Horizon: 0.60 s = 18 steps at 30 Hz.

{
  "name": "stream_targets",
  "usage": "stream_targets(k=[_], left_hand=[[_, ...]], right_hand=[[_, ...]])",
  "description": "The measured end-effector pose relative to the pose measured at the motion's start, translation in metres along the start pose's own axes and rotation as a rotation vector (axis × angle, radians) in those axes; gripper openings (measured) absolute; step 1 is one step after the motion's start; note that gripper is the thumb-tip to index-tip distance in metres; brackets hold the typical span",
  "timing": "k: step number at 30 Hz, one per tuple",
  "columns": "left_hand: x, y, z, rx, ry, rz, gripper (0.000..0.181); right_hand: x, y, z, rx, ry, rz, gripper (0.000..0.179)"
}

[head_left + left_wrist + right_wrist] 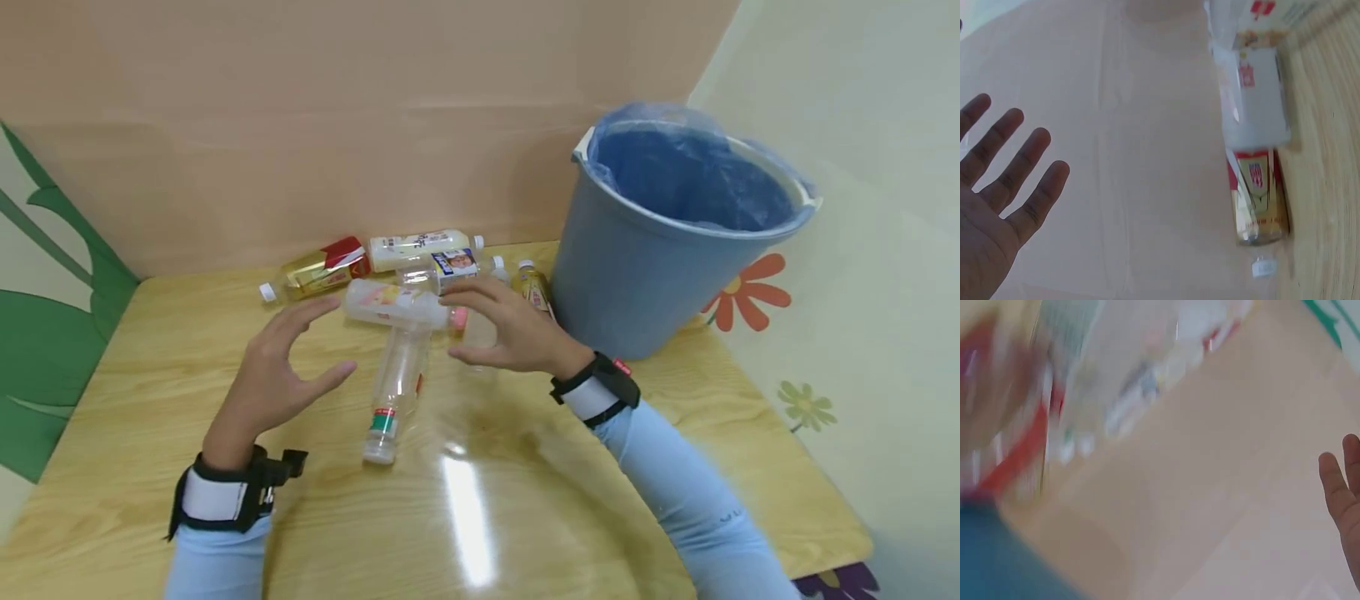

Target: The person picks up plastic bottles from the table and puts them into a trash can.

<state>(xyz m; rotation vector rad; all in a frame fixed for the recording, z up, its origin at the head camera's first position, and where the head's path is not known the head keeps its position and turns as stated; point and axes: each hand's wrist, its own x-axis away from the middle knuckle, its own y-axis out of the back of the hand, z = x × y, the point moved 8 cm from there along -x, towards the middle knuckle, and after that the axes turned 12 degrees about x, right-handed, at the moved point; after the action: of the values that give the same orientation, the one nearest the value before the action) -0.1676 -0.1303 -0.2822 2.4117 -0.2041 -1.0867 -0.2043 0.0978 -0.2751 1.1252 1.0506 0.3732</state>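
We find the pink-capped bottle [390,307] lying crosswise, capped end rightward, between the empty, spread left hand [272,375] and right hand [519,332].

The head camera is looking forward and down from above the near side of the table [337,525], taking in the left hand [268,377], the right hand [517,329], the bottles [390,304] and the bin [630,267]. Both wrist cameras are facing the far wall [322,175] from closer in, the left one turned sideways, the right one slanting and blurring. All three views are sharing the bottles.
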Motion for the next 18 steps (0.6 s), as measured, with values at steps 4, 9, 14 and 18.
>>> stream_targets(k=[4, 9, 14, 18], left_hand=[[0.003, 0.012, 0.006, -0.019, 0.016, -0.034, 0.073], [0.006, 0.017, 0.007, -0.027, 0.039, -0.058, 0.074], [0.003, 0.017, 0.004, -0.023, 0.040, -0.073, 0.075], [0.000, 0.018, 0.003, -0.015, 0.044, -0.083, 0.076]], right_hand=[[-0.007, -0.040, 0.015, -0.020, 0.043, 0.049, 0.059], [-0.004, -0.078, 0.029, 0.008, 0.110, 0.113, 0.063], [0.005, -0.106, 0.032, 0.078, 0.111, 0.226, 0.068], [0.011, -0.120, 0.034, 0.107, 0.105, 0.299, 0.071]])
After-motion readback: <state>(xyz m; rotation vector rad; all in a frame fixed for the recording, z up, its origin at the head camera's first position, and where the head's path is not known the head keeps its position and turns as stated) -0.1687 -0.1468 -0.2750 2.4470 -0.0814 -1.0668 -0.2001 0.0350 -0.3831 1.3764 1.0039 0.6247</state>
